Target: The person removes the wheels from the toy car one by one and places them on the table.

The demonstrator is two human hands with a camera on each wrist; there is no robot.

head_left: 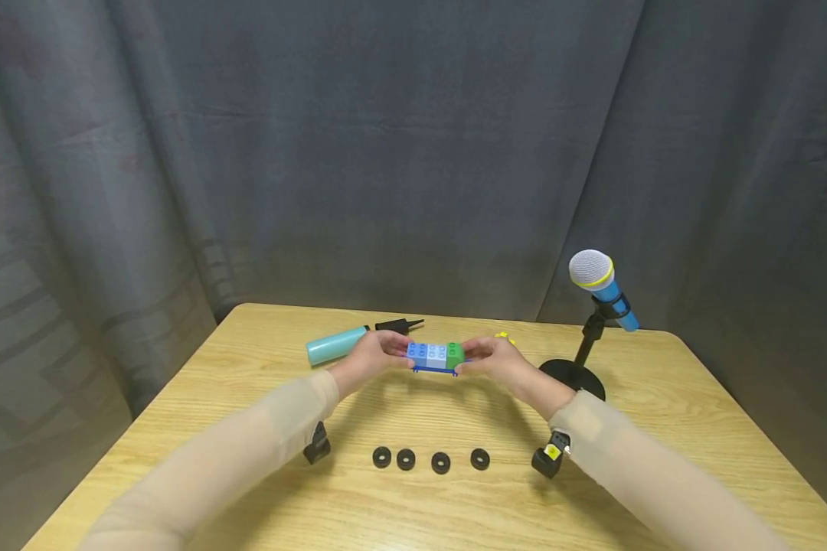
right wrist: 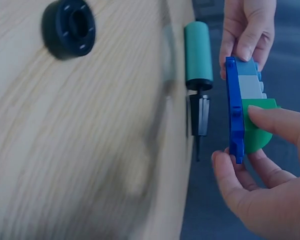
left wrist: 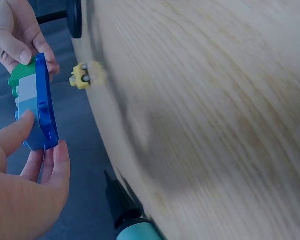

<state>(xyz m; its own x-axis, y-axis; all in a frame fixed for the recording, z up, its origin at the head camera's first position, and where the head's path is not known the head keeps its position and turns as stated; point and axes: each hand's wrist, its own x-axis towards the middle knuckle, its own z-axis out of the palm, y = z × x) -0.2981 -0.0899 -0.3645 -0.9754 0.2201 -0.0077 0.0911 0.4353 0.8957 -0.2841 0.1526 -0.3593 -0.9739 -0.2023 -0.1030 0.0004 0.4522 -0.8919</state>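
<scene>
Both hands hold up a toy block car body [head_left: 436, 357] above the table. It has a dark blue base [left wrist: 46, 100] with blue, pale blue and green blocks in a row on top. At the blue end, the left hand [head_left: 375, 357] pinches it between thumb and fingers. The right hand [head_left: 499, 365] grips the opposite end, its thumb on the green block [right wrist: 260, 125]. On the table nearer the person, several black toy wheels [head_left: 441, 462] lie in a loose row, apart from both hands.
Behind the left hand lies a teal hand pump [head_left: 335, 347] with a black nozzle. A small yellow toy [left wrist: 81, 76] sits near the table's far edge, partly covered by the right hand in the head view. To the right stands a toy microphone [head_left: 605, 285] on a black stand [head_left: 570, 375].
</scene>
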